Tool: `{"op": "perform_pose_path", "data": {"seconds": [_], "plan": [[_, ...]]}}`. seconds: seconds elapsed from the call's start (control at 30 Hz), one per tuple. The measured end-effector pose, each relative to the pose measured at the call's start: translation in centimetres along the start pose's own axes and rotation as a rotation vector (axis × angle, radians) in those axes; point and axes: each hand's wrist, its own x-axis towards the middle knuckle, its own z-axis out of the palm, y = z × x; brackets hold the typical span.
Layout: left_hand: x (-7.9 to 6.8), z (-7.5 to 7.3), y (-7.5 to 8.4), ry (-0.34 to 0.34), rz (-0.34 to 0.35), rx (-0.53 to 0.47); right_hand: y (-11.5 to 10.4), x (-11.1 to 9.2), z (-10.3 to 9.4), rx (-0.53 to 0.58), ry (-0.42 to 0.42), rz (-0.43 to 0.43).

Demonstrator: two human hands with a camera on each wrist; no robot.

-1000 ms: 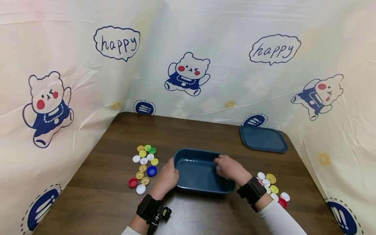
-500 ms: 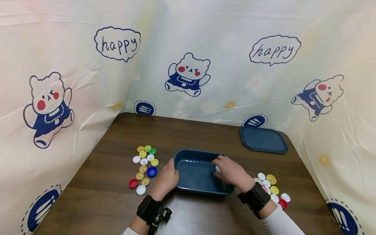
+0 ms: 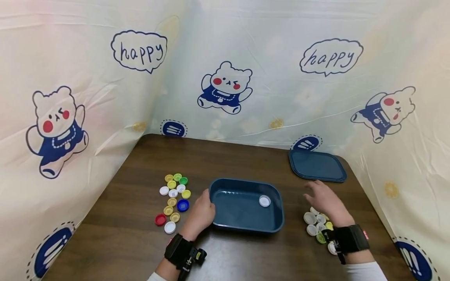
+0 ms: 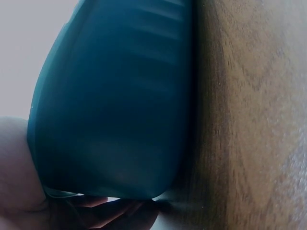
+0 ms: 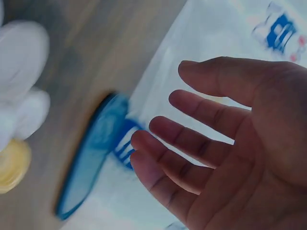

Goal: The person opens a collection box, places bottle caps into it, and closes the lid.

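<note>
A dark blue rectangular container (image 3: 242, 226) stands on the table with one white bottle cap (image 3: 265, 201) lying inside, toward its right end. My left hand (image 3: 201, 210) grips the container's left end; in the left wrist view the thumb side is at the rim and the fingers (image 4: 115, 213) lie along the outer wall. My right hand (image 3: 325, 199) hovers over the far part of the right-hand group of caps (image 3: 311, 218), partly hiding them. Its fingers are relaxed, and the right wrist view shows nothing in the palm (image 5: 240, 167).
Left of the container lies a loose group of caps, among them a blue cap (image 3: 183, 205), a red cap (image 3: 160, 219) and a green cap (image 3: 183, 180). A flat blue lid (image 3: 318, 166) rests at the table's back right corner. Printed cloth (image 3: 225, 35) encloses the table's back and sides.
My right hand has let go of the white cap inside the container and moved right, out over the right-hand caps. My left hand has kept its hold on the container.
</note>
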Motion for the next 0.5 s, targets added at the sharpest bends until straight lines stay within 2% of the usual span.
{"op": "perform_pose_path", "data": {"seconds": [0.1,0.2,0.3,0.5], "plan": [[-0.1,0.1,-0.1,0.003,0.004,0.011,2.3,-0.7,0.4,0.013,-0.036,0.052],[-0.2,0.0,-0.1,0.008,0.015,0.018,3.7,-1.2,0.8,0.014,-0.06,0.082],[-0.2,-0.1,0.0,0.017,0.033,0.018,4.5,-1.5,1.2,0.014,-0.087,0.098],[0.0,0.0,0.1,0.012,0.02,0.003,5.2,-1.7,1.6,0.011,-0.12,0.135]]}}
